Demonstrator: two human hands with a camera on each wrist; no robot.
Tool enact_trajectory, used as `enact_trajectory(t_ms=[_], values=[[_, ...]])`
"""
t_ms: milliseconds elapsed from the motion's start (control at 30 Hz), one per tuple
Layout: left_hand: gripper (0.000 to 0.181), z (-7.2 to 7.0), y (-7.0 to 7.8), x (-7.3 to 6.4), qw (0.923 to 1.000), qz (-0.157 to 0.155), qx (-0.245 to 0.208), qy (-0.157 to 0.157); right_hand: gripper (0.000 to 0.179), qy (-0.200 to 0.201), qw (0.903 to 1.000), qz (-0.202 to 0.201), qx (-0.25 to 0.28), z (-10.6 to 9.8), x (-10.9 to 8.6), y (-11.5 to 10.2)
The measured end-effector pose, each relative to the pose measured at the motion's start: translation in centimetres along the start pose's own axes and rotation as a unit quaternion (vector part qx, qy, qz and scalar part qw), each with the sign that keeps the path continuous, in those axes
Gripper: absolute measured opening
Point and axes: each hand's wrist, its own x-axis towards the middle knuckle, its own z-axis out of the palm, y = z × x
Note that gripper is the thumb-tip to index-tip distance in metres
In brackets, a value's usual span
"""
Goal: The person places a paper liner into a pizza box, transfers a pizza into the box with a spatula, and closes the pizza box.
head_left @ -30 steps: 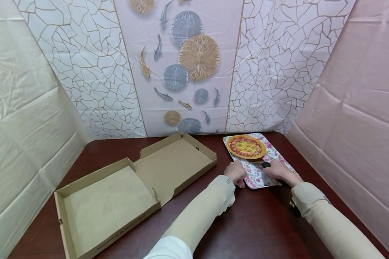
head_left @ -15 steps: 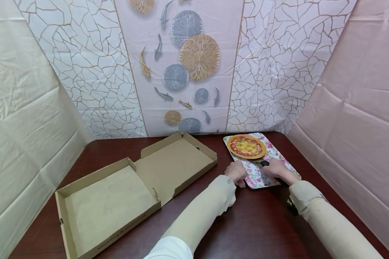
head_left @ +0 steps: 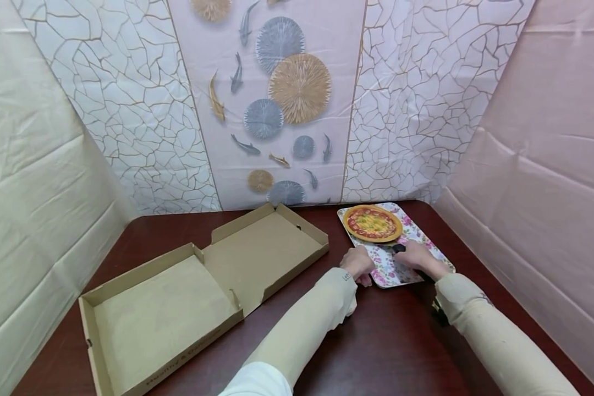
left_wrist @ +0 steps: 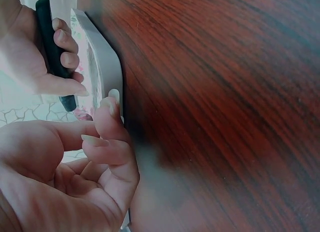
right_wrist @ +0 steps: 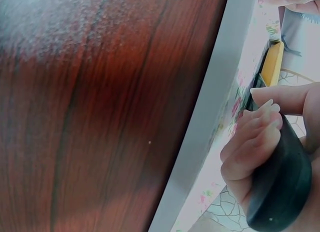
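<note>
Pizza (head_left: 373,223) lies beyond right fingers (right_wrist: 252,152) gripping black handle (right_wrist: 287,179).

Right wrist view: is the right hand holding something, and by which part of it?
The right hand holds a tool by its black handle.

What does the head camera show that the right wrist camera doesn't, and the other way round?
Only the head view shows the open cardboard box, the pizza's toppings and the sleeves.

Only the right wrist view shows the right hand from the fingertip side, fingers curled round the black handle.

Both share that hand and handle, the left hand (only partly in the wrist view), the floral tray and the dark wooden table.
</note>
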Motion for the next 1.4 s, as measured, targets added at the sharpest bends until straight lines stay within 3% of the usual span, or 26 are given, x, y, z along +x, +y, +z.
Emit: enact_trajectory(t_ms=[433,700,867,1400], values=[[0.021,0.0,-0.3,0.2,0.9999,0.010,0.000,-0.004,0.025,0.031,0.9988,-0.026,0.029,0.8,-0.5,0.7],[0.018,0.1,-0.3,0.0,0.9999,-0.003,0.011,0.004,0.033,0.032,0.9976,-0.040,0.046,1.2,-0.8,1.1],[0.019,0.1,-0.4,0.0,1.0000,0.004,-0.001,0.003,0.034,0.025,0.9973,-0.037,0.058,1.1,-1.2,1.1],[0.020,0.3,-0.4,-0.1,0.9994,0.017,0.023,0.021,0.034,0.034,0.9978,-0.045,0.036,0.5,-1.6,0.5]])
